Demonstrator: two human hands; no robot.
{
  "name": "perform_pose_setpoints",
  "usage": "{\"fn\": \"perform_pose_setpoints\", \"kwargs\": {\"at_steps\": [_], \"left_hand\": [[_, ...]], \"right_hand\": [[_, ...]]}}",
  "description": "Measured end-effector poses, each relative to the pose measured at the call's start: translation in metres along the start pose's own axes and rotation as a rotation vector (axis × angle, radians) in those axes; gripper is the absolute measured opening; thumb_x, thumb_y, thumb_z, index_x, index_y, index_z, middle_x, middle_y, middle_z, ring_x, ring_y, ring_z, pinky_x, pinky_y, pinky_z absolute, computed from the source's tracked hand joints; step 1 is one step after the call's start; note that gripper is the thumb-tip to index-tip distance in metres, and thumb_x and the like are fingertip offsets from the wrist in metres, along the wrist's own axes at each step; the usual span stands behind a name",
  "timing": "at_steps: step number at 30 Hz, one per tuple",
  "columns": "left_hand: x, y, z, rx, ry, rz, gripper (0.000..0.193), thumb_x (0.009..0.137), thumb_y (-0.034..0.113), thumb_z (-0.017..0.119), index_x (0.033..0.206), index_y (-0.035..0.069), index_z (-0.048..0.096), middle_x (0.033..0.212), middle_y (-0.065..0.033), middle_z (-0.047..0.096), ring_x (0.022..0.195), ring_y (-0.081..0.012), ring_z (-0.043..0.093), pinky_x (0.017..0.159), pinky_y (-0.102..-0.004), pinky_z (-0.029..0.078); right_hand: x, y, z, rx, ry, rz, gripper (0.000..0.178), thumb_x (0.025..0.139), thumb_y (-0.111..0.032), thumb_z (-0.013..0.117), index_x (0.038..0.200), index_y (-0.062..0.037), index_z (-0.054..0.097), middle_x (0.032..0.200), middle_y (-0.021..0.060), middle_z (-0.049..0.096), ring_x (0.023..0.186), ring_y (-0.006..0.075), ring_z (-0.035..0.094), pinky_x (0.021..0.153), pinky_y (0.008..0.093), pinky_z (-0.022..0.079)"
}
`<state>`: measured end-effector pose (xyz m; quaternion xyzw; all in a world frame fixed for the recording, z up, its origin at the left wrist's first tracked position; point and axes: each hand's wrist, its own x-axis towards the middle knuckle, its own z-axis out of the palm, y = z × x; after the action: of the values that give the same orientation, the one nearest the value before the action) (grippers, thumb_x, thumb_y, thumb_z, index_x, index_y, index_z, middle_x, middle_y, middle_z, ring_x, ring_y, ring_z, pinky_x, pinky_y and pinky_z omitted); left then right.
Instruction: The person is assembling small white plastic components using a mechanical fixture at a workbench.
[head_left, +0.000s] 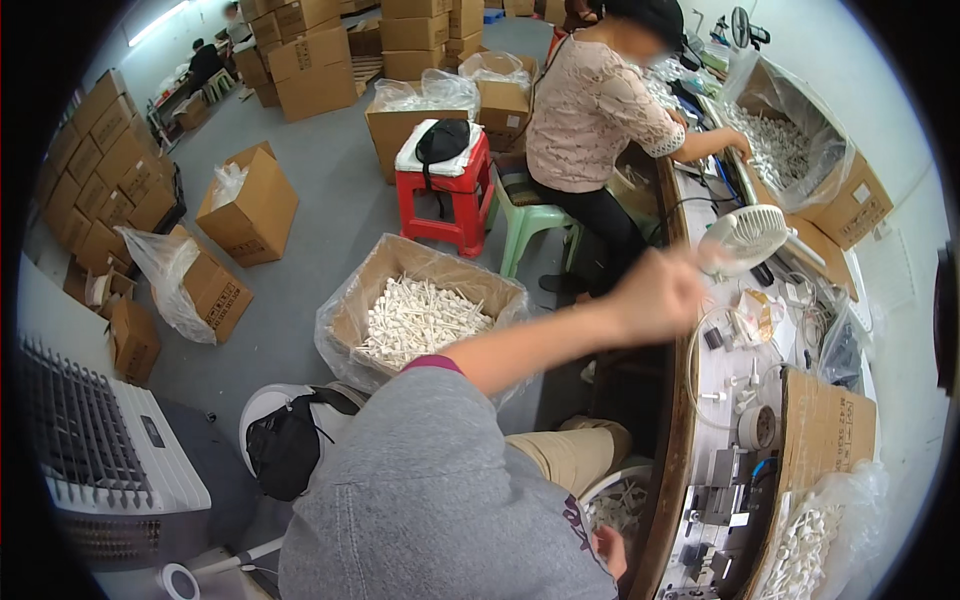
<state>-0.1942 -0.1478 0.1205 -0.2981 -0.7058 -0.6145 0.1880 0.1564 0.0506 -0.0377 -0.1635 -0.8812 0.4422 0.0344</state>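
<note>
The left hand (662, 298) is held out over the near edge of the wood-edged, pale-topped counter (712, 420), just beside a small white round-caged plastic fan (748, 236); its fingers look curled, but the hand is blurred, and whether they are clamped on the cage or apart from it cannot be told; the right hand (610, 550) is seen low down, beside a round, white-rimmed container (604, 482) of small white pieces, its grasp likewise hidden; the fan could be tipped or pushed askew if its rim were struck off-centre, and a thin pale looped tube (691, 365) might be snagged if the forearm were swept back low; the fan is placed at the counter's near side, its cage tilted, the long axis of its outline slanted from lower left to upper right; which way its air is blown cannot be made out.
</note>
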Motion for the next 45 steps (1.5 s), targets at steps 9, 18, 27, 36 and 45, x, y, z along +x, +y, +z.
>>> {"fn": "perform_pose_setpoints", "kwargs": {"at_steps": [9,18,27,36,45], "left_hand": [[0.087,-0.16,-0.226,-0.157,0.53,-0.837,0.079,0.076,-0.004,0.062,0.148,0.009,0.031,0.067,0.0003,0.053,0.048,-0.0098,0.049,0.059,-0.0374,0.06],[0.093,-0.195,-0.248,-0.128,0.416,-1.052,0.088,0.077,-0.006,0.056,0.153,0.021,0.021,0.061,0.0019,0.049,0.042,-0.0086,0.037,0.065,-0.0387,0.06],[0.084,-0.203,-0.227,0.019,0.272,-1.016,0.079,0.079,-0.001,0.059,0.151,0.015,0.03,0.083,-0.0068,0.06,0.052,-0.0133,0.049,0.057,-0.0377,0.06],[-0.005,-0.136,-0.082,0.427,-0.995,-0.633,0.06,0.085,0.028,0.066,0.138,0.006,0.049,0.102,-0.0139,0.072,0.075,-0.0237,0.071,0.068,-0.0355,0.058],[-0.12,-0.045,0.07,0.21,-1.415,-0.001,0.055,0.085,0.037,0.067,0.133,0.012,0.055,0.108,-0.0192,0.068,0.104,-0.0364,0.063,0.087,-0.0462,0.051]], "right_hand": [[0.009,-0.005,0.011,-0.118,-0.191,0.017,0.03,0.083,-0.006,0.07,0.111,0.002,0.062,0.091,0.016,0.069,0.077,0.0242,0.068,0.07,0.034,0.051],[0.014,-0.017,0.019,-0.187,-0.281,0.033,0.032,0.083,-0.008,0.069,0.113,0.0029,0.062,0.092,0.0171,0.069,0.078,0.0258,0.068,0.07,0.0353,0.051],[0.016,-0.03,0.02,-0.185,-0.331,0.159,0.035,0.084,-0.008,0.065,0.117,0.0024,0.061,0.094,0.0181,0.069,0.084,0.0237,0.068,0.07,0.0347,0.051],[0.007,0.043,0.03,-0.069,-0.372,0.242,0.037,0.082,-0.004,0.063,0.119,0.0014,0.06,0.095,0.0163,0.07,0.085,0.022,0.067,0.072,0.0336,0.051],[-0.008,0.06,0.03,0.069,-0.15,0.318,0.042,0.081,-0.007,0.067,0.122,0.0015,0.059,0.104,0.0179,0.069,0.095,0.0253,0.066,0.083,0.0362,0.05]]}}
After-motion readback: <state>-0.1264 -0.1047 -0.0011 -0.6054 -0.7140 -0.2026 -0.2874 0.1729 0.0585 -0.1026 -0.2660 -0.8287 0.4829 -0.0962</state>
